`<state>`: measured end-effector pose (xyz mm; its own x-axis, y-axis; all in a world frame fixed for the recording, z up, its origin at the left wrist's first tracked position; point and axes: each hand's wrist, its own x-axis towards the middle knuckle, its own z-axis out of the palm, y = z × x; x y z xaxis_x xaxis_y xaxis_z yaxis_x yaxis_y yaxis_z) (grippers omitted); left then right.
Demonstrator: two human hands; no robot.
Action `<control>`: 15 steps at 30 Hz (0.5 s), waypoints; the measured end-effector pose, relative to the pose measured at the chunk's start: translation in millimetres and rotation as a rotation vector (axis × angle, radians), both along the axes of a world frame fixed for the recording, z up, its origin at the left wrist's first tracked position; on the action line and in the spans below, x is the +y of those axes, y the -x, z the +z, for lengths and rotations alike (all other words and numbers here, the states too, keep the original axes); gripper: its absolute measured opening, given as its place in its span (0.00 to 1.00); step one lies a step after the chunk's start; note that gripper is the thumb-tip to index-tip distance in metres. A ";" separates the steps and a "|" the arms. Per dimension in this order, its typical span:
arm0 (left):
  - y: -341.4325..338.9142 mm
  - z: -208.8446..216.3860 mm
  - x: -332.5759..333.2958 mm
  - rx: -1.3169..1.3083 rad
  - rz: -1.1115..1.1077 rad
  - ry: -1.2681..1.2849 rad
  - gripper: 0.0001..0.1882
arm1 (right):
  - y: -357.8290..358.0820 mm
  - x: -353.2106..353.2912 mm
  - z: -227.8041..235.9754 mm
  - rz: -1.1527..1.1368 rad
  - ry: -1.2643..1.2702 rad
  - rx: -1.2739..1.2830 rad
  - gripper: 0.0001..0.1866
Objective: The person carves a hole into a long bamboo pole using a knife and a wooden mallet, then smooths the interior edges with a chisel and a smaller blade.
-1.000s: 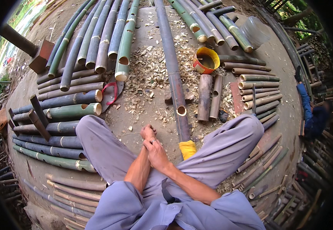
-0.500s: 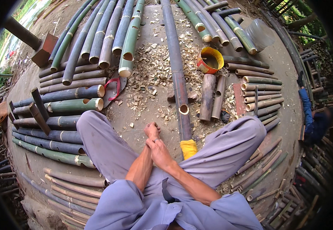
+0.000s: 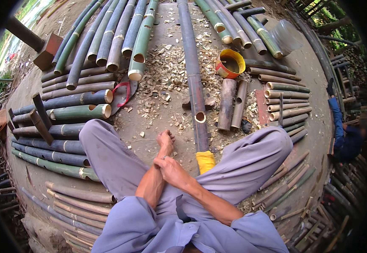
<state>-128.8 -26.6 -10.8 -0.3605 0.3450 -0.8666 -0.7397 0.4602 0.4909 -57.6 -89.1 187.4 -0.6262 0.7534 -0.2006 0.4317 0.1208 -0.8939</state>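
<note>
My left hand [image 3: 165, 138] hangs over the ground between my bent knees, its fingers curled in and nothing visible in them. With my right hand [image 3: 171, 169] I grip my left forearm just below the wrist; a ring shows on one finger. Right of both hands lies a long dark bamboo pole [image 3: 194, 82], running away from me. An oval hole is cut near its close end, and yellow cloth [image 3: 205, 162] wraps that end beside my right thigh. Neither hand touches the pole.
Wood chips [image 3: 166, 80] litter the ground ahead. Cut bamboo tubes [image 3: 78, 111] lie in rows on the left, and more tubes [image 3: 287, 103] on the right. A yellow-rimmed tin [image 3: 230, 63] and two short bamboo pieces [image 3: 227, 105] stand or lie beside the pole. Another person [image 3: 347, 139] is at far right.
My right hand has slid from the left wrist down onto the forearm, toward my body. The left hand has moved slightly up and away. The view has shifted a little.
</note>
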 end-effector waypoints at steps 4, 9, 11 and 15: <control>-11.3 4.0 4.5 -0.053 -0.026 -0.027 0.05 | -8.8 -3.2 -13.0 -0.056 -0.049 -0.032 0.09; 5.7 -7.7 -2.3 -0.020 -0.037 0.019 0.04 | 1.3 -1.6 -19.8 -0.256 -0.145 -0.047 0.09; 2.0 -8.0 -0.9 -0.038 -0.106 0.003 0.05 | 0.1 -2.3 -23.0 -0.280 -0.146 -0.053 0.09; -9.7 4.8 0.2 -0.044 -0.141 -0.046 0.05 | -4.6 -5.1 -24.4 -0.300 -0.161 -0.086 0.10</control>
<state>-119.1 -26.4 -6.0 -0.2675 0.4294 -0.8626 -0.6907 0.5387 0.4824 -52.9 -94.2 163.0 -0.3578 0.9278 -0.1061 0.5421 0.1138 -0.8325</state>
